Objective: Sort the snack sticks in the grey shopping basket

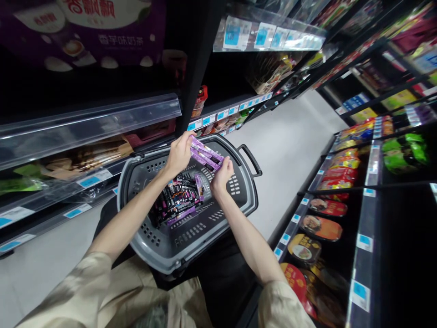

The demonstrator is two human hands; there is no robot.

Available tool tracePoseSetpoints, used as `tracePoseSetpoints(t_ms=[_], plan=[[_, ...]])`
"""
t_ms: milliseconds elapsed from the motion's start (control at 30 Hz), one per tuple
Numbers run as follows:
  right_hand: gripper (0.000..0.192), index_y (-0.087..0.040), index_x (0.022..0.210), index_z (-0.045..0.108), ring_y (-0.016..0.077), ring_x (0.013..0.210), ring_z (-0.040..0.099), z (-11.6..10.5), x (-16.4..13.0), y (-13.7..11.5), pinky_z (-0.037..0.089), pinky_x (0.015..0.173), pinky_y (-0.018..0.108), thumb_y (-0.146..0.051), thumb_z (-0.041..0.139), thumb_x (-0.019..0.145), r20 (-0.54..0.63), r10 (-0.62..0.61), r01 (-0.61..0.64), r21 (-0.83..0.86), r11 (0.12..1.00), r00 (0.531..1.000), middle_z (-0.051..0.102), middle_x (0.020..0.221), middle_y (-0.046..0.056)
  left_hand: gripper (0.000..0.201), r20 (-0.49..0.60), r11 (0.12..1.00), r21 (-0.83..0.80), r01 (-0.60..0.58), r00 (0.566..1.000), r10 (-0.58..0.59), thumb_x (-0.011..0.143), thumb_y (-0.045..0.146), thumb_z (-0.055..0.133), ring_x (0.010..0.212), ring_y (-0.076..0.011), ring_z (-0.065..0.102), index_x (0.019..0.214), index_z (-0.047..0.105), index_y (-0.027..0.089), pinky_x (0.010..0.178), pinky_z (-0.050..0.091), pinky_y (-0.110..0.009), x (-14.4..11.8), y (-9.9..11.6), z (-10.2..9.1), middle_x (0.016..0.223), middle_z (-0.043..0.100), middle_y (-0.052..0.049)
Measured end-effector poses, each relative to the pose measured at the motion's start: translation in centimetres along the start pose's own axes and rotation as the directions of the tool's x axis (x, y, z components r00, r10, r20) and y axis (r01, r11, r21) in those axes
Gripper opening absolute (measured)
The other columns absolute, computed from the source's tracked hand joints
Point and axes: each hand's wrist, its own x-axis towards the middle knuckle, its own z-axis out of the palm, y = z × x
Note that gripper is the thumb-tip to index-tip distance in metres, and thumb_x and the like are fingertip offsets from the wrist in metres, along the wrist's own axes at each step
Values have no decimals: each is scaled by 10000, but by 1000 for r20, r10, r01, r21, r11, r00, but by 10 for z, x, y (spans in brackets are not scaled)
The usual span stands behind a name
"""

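Note:
Several slim purple sachets point(206, 154) stretch between my two hands above the far side of a grey shopping basket point(205, 237). My left hand point(180, 154) pinches their left end. Closed around their right end is my right hand point(222, 175). Down in the basket lies a heap of small dark packets point(177, 198) with black and purple wrappers. One purple sachet point(199, 187) rests at the right of that heap, and another lies along its near edge. The print on the sachets is too small to read.
Shelves with price tags point(94, 177) run close along the left. A large purple carton point(102, 36) stands on the upper left shelf. On the right, shelves hold red noodle packs point(337, 171) and round-cornered tubs point(321, 226). The basket's handle point(251, 160) sticks out over the pale floor point(290, 132).

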Motion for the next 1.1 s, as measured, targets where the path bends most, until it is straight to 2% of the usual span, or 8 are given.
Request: tracePoseSetpoints(t_ms=[100,200,500,900,1000,1100], plan=[[482,-269,697,333,130,628,397,3,-2,-5,411,629,234,-649,481,953,-121,-117,118,5,993,986,360,657,-81,335,-12,1000,-21,21,1000,-21,1060,338,379,1013,-205,677,1173,657,189,965,482,-301,-1,2,0,1104,731,-76],[482,-268,691,318,126,596,330,5,-1,-8,370,583,235,-629,484,963,-118,-166,170,18,985,979,296,657,-81,324,-22,998,-50,39,999,-40,1061,359,389,1024,-205,675,1153,656,201,973,483,-304,-1,6,-1,1111,732,-70],[487,-267,693,324,125,594,324,3,1,-7,371,582,233,-639,490,959,-116,-172,176,25,984,978,293,663,-78,308,-33,995,-90,52,998,-55,1054,396,417,1012,-198,674,1133,665,231,953,496,-291,-3,4,0,1087,729,-56],[493,-266,689,321,125,593,340,3,1,-8,378,588,233,-645,490,955,-115,-155,159,27,987,981,302,654,-79,373,-47,999,-54,5,999,-8,1064,386,359,1132,-221,641,1219,642,201,1061,454,-328,-2,6,1,1200,702,-86],[496,-266,684,334,127,594,367,4,0,-8,392,589,236,-656,503,938,-120,-117,122,37,992,986,324,641,-80,360,-30,999,-38,-37,999,36,1057,358,367,1149,-219,627,1200,657,200,1076,441,-329,-2,8,1,1197,687,-85],[490,-262,685,375,131,614,439,4,2,-10,433,621,240,-662,553,904,-125,-75,87,90,992,989,398,637,-78,304,-10,998,-53,-31,999,31,1035,347,424,1111,-221,633,1117,680,205,1049,453,-325,-1,5,1,1128,687,-80]])
